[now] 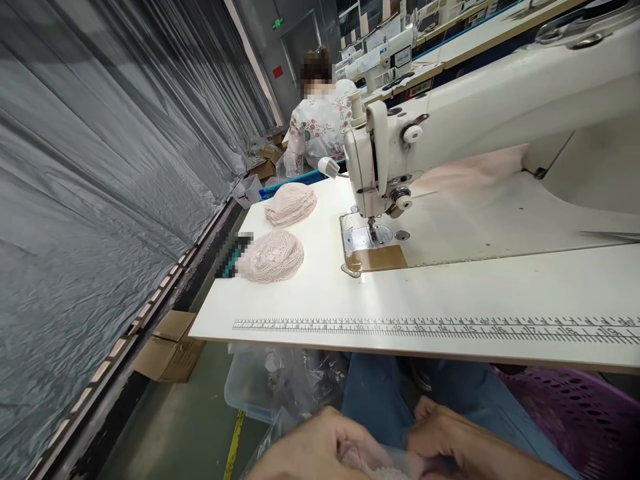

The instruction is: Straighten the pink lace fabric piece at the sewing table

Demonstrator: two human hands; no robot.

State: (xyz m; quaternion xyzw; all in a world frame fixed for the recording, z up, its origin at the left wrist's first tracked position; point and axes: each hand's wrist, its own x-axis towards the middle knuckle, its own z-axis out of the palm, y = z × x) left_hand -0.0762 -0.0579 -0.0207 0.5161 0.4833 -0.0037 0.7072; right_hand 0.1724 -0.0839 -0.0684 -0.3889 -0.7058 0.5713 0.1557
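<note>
At the bottom edge, below the table, my left hand is closed on a pale pink lace piece, partly hidden by the fingers and cut off by the frame. A translucent edge lies beside the lace, between my hands. My right hand is close by with curled fingers; what it grips is hidden. On the table, two stacks of pale pink lace pieces, a nearer one and a farther one, lie left of the sewing machine. Nothing shows under its presser foot.
The white table has a printed ruler along its front edge. Pink fabric lies behind the machine arm. Below are a clear plastic bin, a purple basket and a cardboard box. A person sits ahead.
</note>
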